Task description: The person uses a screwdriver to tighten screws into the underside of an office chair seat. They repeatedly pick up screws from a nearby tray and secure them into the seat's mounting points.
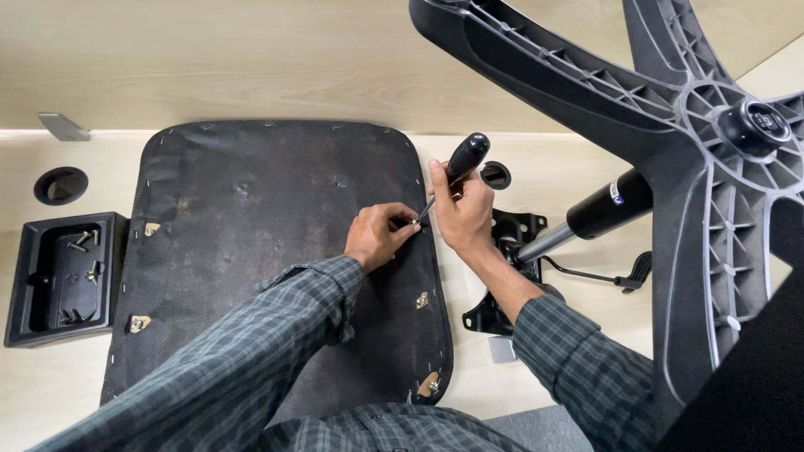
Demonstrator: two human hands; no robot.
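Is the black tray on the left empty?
No, the black tray holds several small metal screws and bolts lying loose in its compartments.

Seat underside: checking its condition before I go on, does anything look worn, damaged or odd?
The black fabric of the seat underside looks scuffed and dusty, with pale worn patches near its middle. The right hand holds a screwdriver at the right edge, left hand beside the tip.

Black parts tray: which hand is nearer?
Left. The left hand rests on the seat underside, closer to the black parts tray; the right hand, gripping the screwdriver, is farther away.
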